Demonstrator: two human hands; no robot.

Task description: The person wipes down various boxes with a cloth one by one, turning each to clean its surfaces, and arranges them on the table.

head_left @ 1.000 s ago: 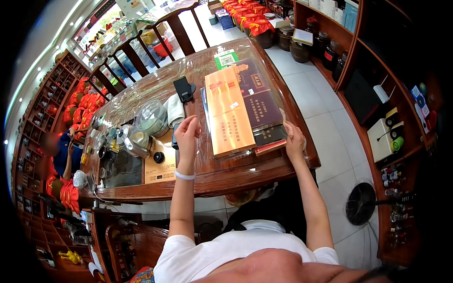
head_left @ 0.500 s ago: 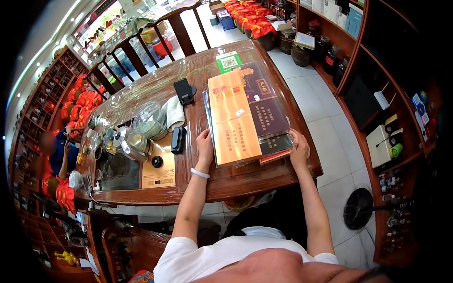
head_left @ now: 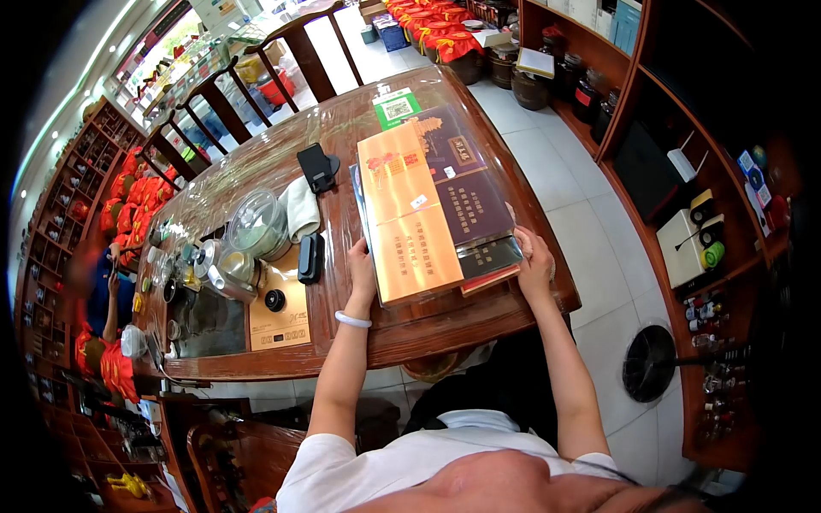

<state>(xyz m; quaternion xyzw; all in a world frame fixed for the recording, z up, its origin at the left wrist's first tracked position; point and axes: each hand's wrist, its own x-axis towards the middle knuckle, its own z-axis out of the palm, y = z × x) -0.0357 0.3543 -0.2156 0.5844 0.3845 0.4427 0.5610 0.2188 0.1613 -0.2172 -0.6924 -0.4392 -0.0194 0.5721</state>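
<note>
A stack of flat printed packages lies on the table in front of me. On top is a shiny gold package (head_left: pixel 412 224) with red print and a small white label; beside and partly under it is a dark purple package (head_left: pixel 470 188) with gold lettering. Darker and red edges show beneath at the lower right. My left hand (head_left: pixel 361 267), below a white bracelet (head_left: pixel 352 319), is closed on the stack's left edge. My right hand (head_left: pixel 536 263) grips its right edge, fingers partly hidden behind the packages.
A green QR-code card (head_left: pixel 397 108) lies beyond the stack. To the left are a black phone-like device (head_left: pixel 317 168), a cloth (head_left: pixel 302 209), a black case (head_left: pixel 310 258), a clear bowl (head_left: pixel 258 224) and a kettle (head_left: pixel 229 272). Chairs line the far side; another person (head_left: pixel 101 291) is at far left.
The whole view has shifted slightly, so the table and stack appear a little further left. Both hands keep their places at the stack's edges.
</note>
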